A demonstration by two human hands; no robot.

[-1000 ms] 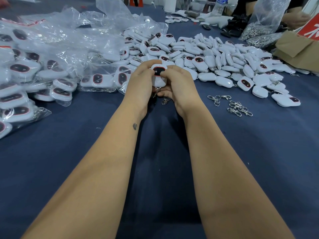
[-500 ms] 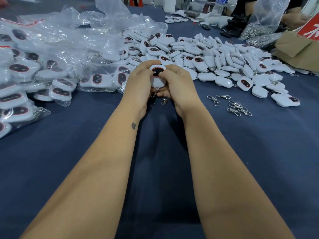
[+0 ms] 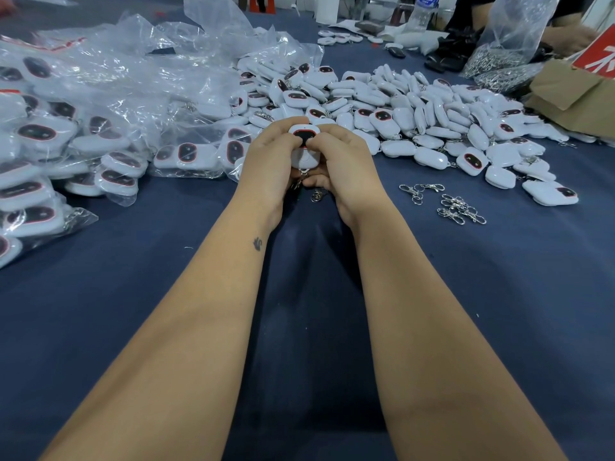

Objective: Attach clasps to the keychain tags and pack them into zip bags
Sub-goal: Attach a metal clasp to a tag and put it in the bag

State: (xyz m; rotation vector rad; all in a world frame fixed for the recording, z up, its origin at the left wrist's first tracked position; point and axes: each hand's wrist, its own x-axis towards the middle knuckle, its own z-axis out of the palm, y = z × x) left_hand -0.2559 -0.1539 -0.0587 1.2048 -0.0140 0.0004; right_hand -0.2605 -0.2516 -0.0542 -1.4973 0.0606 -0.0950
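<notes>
While loose silver metal clasps lie at three o'clock, the left hand and right hand grip one white plastic keychain tag, seemingly with a clasp beneath

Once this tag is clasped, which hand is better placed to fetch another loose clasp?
Right hand, probably: the loose silver metal clasps lie on its side of the blue cloth, while the left hand sits beside the bagged tags.

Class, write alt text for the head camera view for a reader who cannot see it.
Both hands, left hand and right hand, grip one white keychain tag over a blue table. Loose tags lie heaped beyond, bagged tags to the left, spare metal clasps to the right.
</notes>
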